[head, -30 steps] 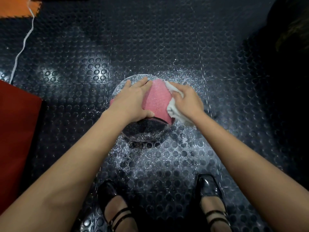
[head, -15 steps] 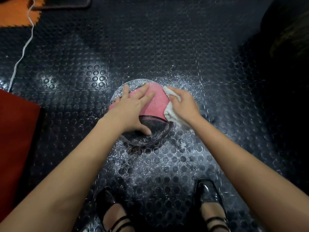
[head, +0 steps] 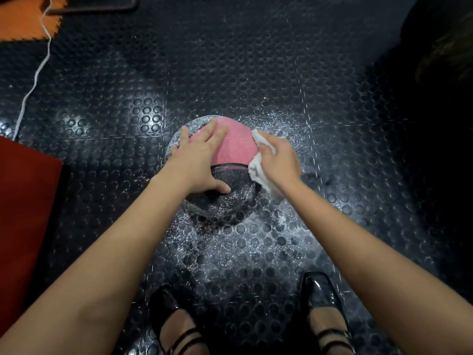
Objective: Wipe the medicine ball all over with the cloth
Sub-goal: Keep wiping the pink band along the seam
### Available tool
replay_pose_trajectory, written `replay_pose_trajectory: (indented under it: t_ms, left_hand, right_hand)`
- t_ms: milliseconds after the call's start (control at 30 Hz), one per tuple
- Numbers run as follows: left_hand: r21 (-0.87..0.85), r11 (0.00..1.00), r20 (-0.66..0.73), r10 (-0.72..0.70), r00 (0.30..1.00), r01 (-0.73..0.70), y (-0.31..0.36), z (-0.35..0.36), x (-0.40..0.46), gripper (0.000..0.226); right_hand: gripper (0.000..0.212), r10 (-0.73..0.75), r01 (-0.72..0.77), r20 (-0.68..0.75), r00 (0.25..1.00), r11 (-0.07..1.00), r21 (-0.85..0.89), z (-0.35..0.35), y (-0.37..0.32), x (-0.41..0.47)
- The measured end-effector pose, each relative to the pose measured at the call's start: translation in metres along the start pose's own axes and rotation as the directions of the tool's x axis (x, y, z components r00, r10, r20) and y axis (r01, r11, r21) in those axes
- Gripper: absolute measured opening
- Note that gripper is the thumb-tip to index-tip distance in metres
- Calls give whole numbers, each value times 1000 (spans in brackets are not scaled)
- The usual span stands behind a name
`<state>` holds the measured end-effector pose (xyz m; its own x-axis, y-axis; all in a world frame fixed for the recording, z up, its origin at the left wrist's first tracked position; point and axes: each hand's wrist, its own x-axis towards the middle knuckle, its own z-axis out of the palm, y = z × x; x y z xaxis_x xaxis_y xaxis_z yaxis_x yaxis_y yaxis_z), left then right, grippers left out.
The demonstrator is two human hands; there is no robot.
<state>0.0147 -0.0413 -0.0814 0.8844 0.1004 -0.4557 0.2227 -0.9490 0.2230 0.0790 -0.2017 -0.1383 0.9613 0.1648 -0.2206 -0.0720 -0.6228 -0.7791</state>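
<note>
Studded black rubber floor (head: pixel 256 73), round pebbled medicine ball (head: pixel 235 147), crumpled white cloth (head: pixel 258 170)

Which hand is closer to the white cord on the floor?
The left. The left hand rests spread on the ball, on the side facing the white cord at the far left. The right hand holds the cloth against the ball's opposite side, farther away.
</note>
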Motion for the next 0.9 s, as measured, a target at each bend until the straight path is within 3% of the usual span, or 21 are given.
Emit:
replay_pose_trajectory:
  t_ms: [167,200,267,333,400,533,600,733,900]
  left_hand:
    - [-36,999,10,-23,1000,23,-6,-3,5,132]
    - [-51,998,11,-34,999,35,-6,-3,3,132]
    - [-68,997,6,-48,999,48,-5,-3,0,132]
    - [-77,995,6,-56,998,57,-1,-4,0,131]
    - [-76,995,10,-61,998,62,1,-6,3,131]
    - [-69,995,6,-69,998,69,0,-5,8,133]
    - [-69,996,3,-60,998,60,-3,-3,8,134]
    - [-81,994,2,-75,997,75,1,-4,4,133]
    - [-89,992,17,-90,996,91,9,-9,3,130]
  right_hand:
    - [39,-315,307,-8,949,931,-196,8,0,-31]
    - [39,-272,264,-22,962,948,-180,8,6,-26]
    - [38,-36,36,0,999,999,0,9,17,-13]
    - [37,75,-77,18,997,989,128,10,20,-8]
    - [37,46,-43,-36,998,996,78,10,13,-16]
    - [42,-226,222,-56,973,973,-63,13,5,-44]
    - [42,-193,191,-74,978,981,-28,14,13,-42]
    - [40,104,-93,-57,993,983,159,16,23,-29]
    - [43,-104,112,-134,985,992,52,20,14,-48]
